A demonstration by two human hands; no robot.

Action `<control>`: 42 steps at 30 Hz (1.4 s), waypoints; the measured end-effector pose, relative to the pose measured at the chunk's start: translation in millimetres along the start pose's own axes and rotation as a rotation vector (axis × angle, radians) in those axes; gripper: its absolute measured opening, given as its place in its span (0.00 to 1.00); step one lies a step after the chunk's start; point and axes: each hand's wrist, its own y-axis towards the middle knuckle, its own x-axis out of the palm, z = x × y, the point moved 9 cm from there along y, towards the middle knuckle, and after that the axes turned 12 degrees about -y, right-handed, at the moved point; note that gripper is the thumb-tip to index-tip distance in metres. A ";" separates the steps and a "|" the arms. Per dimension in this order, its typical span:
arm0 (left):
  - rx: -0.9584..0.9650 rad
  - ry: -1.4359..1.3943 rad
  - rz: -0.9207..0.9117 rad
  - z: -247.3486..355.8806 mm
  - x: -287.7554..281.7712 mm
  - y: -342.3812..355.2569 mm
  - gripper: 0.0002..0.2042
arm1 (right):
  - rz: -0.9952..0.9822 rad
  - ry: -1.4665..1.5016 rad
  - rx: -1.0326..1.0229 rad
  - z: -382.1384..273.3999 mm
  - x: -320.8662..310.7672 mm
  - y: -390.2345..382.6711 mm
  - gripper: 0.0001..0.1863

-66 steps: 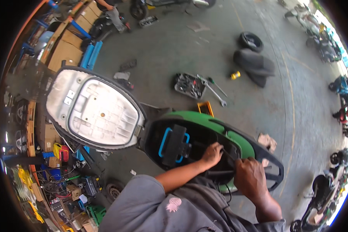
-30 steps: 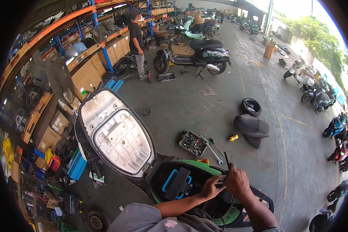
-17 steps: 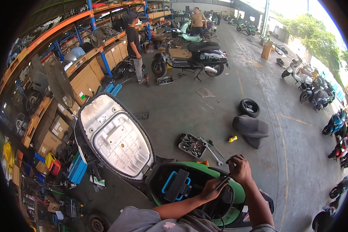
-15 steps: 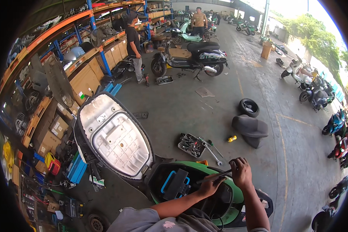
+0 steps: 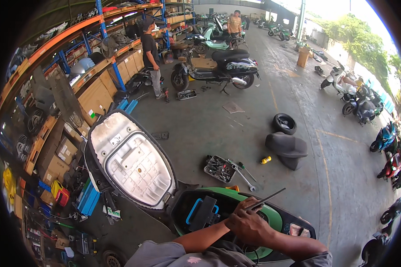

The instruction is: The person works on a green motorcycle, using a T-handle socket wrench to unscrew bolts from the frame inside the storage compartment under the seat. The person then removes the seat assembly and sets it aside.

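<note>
Hands, two, grip one thin tool over one green scooter

Daylight floods in from the open far end, overexposed top right; shelving side dimmer. Soft shadows. Strong fisheye bending, black vignette corners. Focus fairly sharp.

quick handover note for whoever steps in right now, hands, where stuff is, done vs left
Hands: both meet over the green scooter. One hand grips a thin dark tool; which hand holds it is unclear, as they overlap.
Things: seat propped open; blue-handled battery sits in the bay. Tool tray and wrench lie on the floor ahead; a loose seat and tyre beyond.
Done: seat up, bay exposed.
Left: battery still in the bay.
</note>
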 end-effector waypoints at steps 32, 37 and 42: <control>-0.148 -0.358 0.024 -10.6 9.0 -1.4 0.15 | 0.313 0.148 0.166 26.6 5.6 -41.4 0.19; -0.033 -0.138 0.015 -4.4 11.9 -24.8 0.12 | 0.091 0.140 0.480 98.4 19.9 29.0 0.09; -0.248 -0.301 0.017 -10.2 -9.2 -17.9 0.08 | -0.036 0.378 0.823 176.3 26.9 -11.0 0.15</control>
